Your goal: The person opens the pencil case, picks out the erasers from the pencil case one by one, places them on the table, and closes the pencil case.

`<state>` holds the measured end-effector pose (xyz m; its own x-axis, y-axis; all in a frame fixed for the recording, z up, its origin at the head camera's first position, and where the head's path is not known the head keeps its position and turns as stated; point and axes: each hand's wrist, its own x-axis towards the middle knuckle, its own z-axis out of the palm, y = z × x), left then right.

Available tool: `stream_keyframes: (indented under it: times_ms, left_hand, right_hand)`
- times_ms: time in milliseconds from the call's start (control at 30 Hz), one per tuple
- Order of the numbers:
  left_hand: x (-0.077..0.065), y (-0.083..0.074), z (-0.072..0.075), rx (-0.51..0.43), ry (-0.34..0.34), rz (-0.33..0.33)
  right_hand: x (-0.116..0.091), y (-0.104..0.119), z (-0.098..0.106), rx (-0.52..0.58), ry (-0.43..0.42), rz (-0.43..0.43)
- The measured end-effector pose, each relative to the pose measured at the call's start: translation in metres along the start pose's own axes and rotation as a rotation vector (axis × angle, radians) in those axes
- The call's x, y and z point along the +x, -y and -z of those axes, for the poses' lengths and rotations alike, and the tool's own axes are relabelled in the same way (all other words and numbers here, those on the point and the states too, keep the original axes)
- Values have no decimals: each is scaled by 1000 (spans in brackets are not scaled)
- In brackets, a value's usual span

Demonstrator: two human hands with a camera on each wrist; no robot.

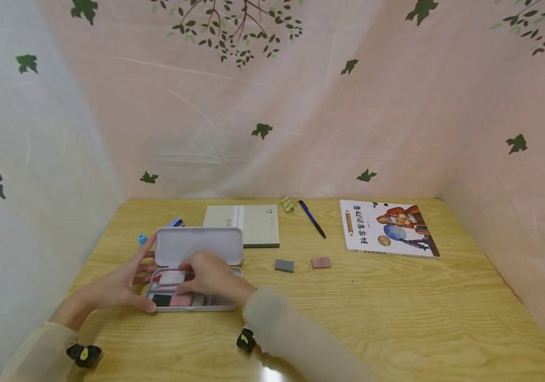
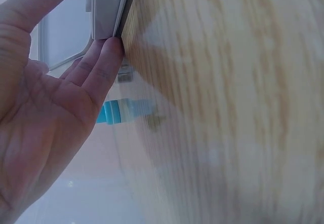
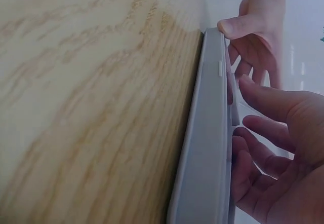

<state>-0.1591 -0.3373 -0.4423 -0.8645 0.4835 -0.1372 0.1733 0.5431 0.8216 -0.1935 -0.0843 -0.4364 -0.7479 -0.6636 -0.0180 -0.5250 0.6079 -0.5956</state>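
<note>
Crosswise, a lid-up pencil case (image 1: 191, 245) lies on the tabletop (image 1: 396, 313), a white block (image 1: 171, 278) inside just left of the right hand (image 1: 211, 273), loosely curled, any hold unclear; the left hand (image 1: 120, 288), spread wide, braces the case's left end.

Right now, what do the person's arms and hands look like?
The left hand and right hand are ungloved. The left sleeve and right sleeve are plain, pale cream. A small black gadget with a yellow mark shows near each wrist.
</note>
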Motion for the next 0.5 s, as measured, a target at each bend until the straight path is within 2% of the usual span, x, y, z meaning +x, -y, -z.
stream_keyframes:
  times_ms: [100,500]
  left_hand:
    - [0,0,0,5,-2,-2]
    - [0,1,0,13,-8,-9]
  right_hand:
    - [1,1,-3,-15,-1,-29]
    - [1,6,-5,-68,-22,-33]
